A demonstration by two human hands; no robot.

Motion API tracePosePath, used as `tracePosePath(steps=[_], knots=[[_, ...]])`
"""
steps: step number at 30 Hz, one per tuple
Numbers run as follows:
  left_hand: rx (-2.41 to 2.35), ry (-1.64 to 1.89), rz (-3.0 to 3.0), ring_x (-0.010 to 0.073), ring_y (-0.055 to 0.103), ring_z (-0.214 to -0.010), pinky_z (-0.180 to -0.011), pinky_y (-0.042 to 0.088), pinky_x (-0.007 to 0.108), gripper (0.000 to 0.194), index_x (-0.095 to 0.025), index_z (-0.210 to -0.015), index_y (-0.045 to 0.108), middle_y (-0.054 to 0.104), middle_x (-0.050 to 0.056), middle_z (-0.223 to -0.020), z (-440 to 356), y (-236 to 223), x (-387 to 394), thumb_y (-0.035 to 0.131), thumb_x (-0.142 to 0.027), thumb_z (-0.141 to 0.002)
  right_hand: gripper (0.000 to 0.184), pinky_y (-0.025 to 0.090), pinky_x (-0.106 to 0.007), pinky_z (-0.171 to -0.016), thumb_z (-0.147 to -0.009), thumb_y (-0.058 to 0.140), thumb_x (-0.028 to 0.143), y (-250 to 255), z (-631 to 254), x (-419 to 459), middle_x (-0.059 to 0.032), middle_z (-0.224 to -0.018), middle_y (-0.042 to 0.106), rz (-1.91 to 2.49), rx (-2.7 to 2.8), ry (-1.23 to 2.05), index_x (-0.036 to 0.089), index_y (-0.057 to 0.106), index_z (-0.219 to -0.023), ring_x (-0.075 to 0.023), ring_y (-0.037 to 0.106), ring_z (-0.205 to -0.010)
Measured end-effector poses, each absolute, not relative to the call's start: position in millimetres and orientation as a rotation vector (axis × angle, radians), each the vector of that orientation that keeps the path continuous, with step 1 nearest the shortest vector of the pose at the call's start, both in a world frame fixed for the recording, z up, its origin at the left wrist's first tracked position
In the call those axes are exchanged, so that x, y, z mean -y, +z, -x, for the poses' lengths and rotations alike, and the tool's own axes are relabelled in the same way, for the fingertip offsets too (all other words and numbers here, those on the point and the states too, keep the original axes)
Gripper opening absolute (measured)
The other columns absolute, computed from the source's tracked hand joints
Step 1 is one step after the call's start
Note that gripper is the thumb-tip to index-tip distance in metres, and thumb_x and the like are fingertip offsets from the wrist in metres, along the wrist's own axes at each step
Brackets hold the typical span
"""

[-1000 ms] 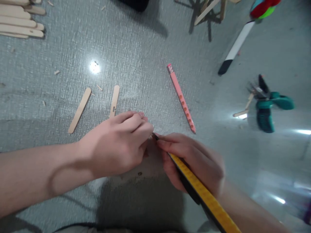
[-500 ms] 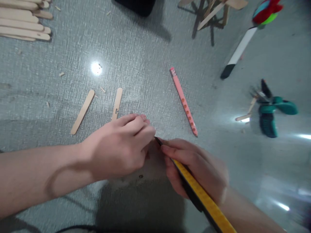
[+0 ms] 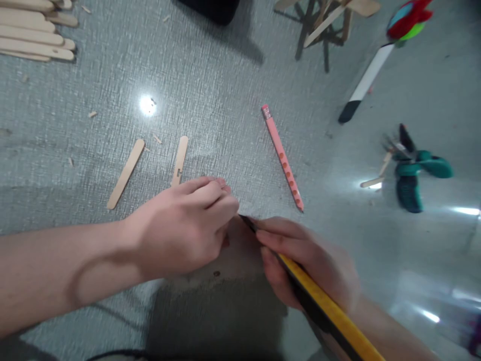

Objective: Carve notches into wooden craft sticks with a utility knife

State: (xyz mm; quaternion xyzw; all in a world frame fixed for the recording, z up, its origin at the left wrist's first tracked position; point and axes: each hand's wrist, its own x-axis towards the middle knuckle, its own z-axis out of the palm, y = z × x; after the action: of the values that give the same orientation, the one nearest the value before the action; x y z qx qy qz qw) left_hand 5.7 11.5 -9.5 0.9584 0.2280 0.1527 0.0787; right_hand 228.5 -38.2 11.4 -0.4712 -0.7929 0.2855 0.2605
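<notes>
My left hand [image 3: 188, 225] is closed in a pinch, knuckles up, low over the table. Whatever its fingers grip is hidden beneath them. Wrapped round a yellow and black utility knife [image 3: 330, 311], my right hand [image 3: 308, 260] has its thumb near the blade end. The dark blade reaches up to the left fingertips. Just beyond the left hand lies a notched craft stick [image 3: 180, 158], its lower end covered by that hand. A plain craft stick [image 3: 126, 174] rests further left.
A pink pencil [image 3: 282, 158] lies ahead of my hands. Green-handled pliers [image 3: 409, 170] and a white pen-like stick [image 3: 370, 77] are at right. More craft sticks [image 3: 33, 32] are stacked far left, a stick structure [image 3: 330, 22] and black object [image 3: 214, 7] at the back.
My right hand and the utility knife have shifted slightly right and down, toward me. The left hand stays nearly in place.
</notes>
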Motion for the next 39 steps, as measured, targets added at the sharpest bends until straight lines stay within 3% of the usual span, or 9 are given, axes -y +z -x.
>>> tracePosePath(steps=[6, 20, 28, 39], knots=[[-0.689, 0.484, -2.864, 0.0198, 0.062, -0.092, -0.087, 0.058, 0.038, 0.025, -0.012, -0.087, 0.068, 0.065, 0.005, -0.091, -6.5, -8.4, -12.4, 0.047, -0.020, -0.099, 0.035, 0.062, -0.027, -0.062, -0.083, 0.056, 0.008, 9.6, -228.0, 35.8, -0.0048, -0.098, 0.074, 1.266, 2.217, 0.671, 0.027, 0.059, -0.112, -0.0182, 0.074, -0.077], [-0.695, 0.474, -2.859, 0.0198, 0.060, -0.094, -0.089, 0.056, 0.037, 0.023, -0.014, -0.087, 0.067, 0.064, 0.005, -0.094, -4.7, -8.8, -12.5, 0.047, -0.018, -0.098, 0.031, 0.063, -0.027, -0.063, -0.085, 0.067, 0.013, 6.3, -227.9, 32.9, -0.0077, -0.100, 0.076, 1.237, 2.228, 0.634, 0.024, 0.060, -0.113, -0.0192, 0.075, -0.079], [-0.674, 0.516, -2.836, 0.0217, 0.063, -0.092, -0.086, 0.058, 0.038, 0.024, -0.011, -0.080, 0.066, 0.063, 0.006, -0.086, -6.2, -7.4, -13.4, 0.050, -0.016, -0.097, 0.030, 0.064, -0.027, -0.068, -0.084, 0.060, 0.007, 4.3, -228.2, 31.2, -0.0052, -0.093, 0.077, 1.226, 2.189, 0.649, 0.024, 0.060, -0.108, -0.0183, 0.075, -0.080], [-0.663, 0.506, -2.849, 0.0201, 0.061, -0.093, -0.086, 0.058, 0.036, 0.024, -0.012, -0.085, 0.067, 0.063, 0.005, -0.088, -5.7, -8.9, -13.4, 0.048, -0.017, -0.098, 0.028, 0.062, -0.024, -0.075, -0.084, 0.061, 0.007, 6.9, -225.7, 28.9, -0.0078, -0.102, 0.077, 1.221, 2.258, 0.562, 0.023, 0.062, -0.107, -0.0166, 0.075, -0.088]])
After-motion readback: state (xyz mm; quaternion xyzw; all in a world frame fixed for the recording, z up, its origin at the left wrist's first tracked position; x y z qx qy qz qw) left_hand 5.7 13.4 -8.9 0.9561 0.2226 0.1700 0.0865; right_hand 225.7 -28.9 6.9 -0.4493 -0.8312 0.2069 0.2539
